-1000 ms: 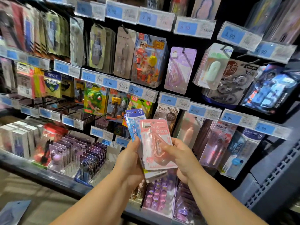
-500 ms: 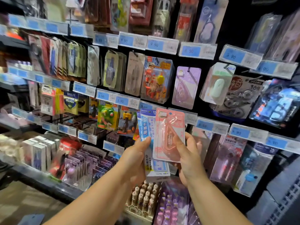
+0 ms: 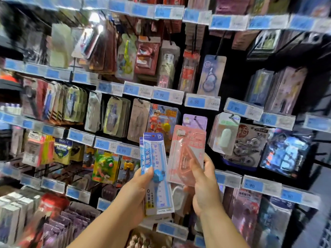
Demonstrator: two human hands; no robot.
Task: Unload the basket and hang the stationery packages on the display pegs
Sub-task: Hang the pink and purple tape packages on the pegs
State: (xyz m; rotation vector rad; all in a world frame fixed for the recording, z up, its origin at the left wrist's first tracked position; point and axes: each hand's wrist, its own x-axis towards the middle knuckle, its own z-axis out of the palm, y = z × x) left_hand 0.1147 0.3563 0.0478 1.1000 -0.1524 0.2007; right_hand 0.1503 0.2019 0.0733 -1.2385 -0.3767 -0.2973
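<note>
I am standing in a shop, at a stationery aisle. In front of me a dark display wall is hung row upon row with carded, blister-packed goods on pegs (image 3: 197, 120): a purple pack (image 3: 195, 119), a firefighter-figure pack (image 3: 162, 122), a correction-tape pack (image 3: 250, 145). Under each row runs a strip of blue-and-white price tags (image 3: 162, 95), some reading 9.90 and 3.90. Low on the left, a shelf (image 3: 26, 212) carries small boxes standing in rows, and a Note pack (image 3: 61, 149) hangs above them. Much of the wall is blurred, so most labels cannot be read.
</note>
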